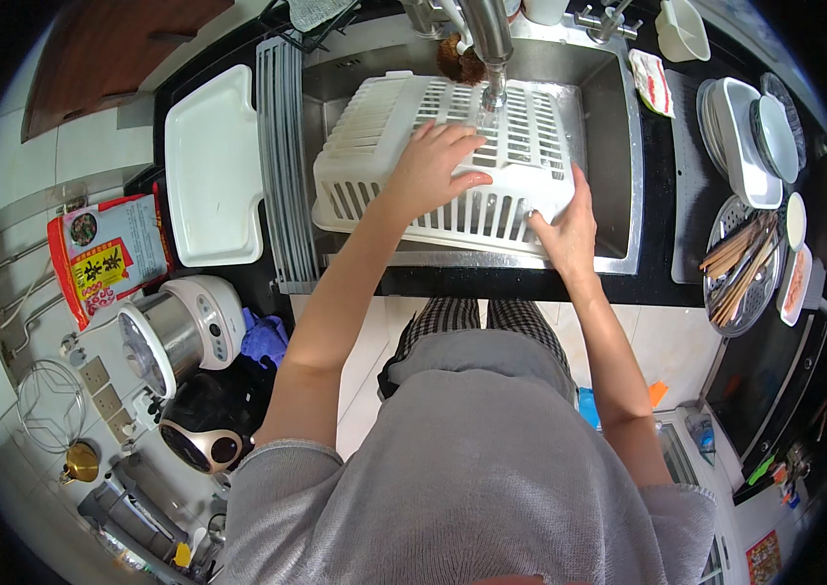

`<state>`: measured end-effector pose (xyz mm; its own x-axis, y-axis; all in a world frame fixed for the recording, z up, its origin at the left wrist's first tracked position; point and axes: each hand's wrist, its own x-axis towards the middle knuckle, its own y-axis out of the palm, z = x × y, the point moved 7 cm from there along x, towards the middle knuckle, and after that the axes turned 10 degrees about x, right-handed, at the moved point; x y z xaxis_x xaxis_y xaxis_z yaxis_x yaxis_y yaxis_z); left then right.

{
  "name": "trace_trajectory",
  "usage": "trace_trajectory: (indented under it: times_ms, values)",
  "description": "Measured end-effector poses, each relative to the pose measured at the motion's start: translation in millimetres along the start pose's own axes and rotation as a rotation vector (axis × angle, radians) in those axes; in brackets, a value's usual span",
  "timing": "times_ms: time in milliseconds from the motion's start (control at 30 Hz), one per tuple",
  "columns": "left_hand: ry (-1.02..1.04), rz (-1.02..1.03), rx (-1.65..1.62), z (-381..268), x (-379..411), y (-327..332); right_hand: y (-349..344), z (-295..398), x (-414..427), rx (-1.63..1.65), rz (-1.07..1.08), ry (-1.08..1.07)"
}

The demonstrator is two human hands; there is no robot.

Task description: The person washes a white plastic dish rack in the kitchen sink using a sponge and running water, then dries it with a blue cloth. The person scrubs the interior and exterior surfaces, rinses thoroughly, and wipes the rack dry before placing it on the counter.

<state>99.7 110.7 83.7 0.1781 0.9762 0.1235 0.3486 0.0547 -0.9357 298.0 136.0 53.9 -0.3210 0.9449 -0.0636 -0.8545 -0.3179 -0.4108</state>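
Observation:
A white plastic dish rack [366, 157] lies upside down in the stainless steel sink [631, 219], its slotted base facing up. Water runs from the metal faucet [490, 36] onto the slots. My left hand [434, 164] lies palm down on the rack's upturned base, fingers spread and wet. At the rack's near right corner, my right hand [573, 232] grips the edge, thumb on the slotted side wall and fingers round the far side. A brown fibre scrubber [450, 58] is behind the rack, beside the faucet.
A grey roll-up drying rack [282, 168] covers the sink's left edge, beside a white tray [212, 175]. Stacked dishes [743, 146] and chopsticks [746, 267] on a perforated metal tray [728, 318] stand right. A folded cloth [651, 84] lies by the sink's right rim.

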Motion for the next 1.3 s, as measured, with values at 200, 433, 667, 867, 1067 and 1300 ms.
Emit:
trace_trajectory:
  times_ms: [200,433,667,867,1067,1300]
  values:
    - [-0.318,-0.222,0.337,41,-31,-30,-27,-5,17,0.025,-0.073,-0.039]
    - [-0.41,-0.402,0.179,89,-41,-63,-39,11,67,-0.084,0.014,0.058]
    - [-0.358,-0.254,0.329,86,5,-33,-60,-32,103,-0.165,0.042,0.198]
    - [-0.461,-0.024,0.346,83,-9,-17,-52,-60,91,0.002,0.173,0.356]
    - [-0.667,-0.039,0.343,129,-66,-32,2,-20,99,-0.288,0.243,0.307]
    - [-0.52,-0.11,0.327,87,-60,-34,23,-4,110,-0.632,0.192,0.063]
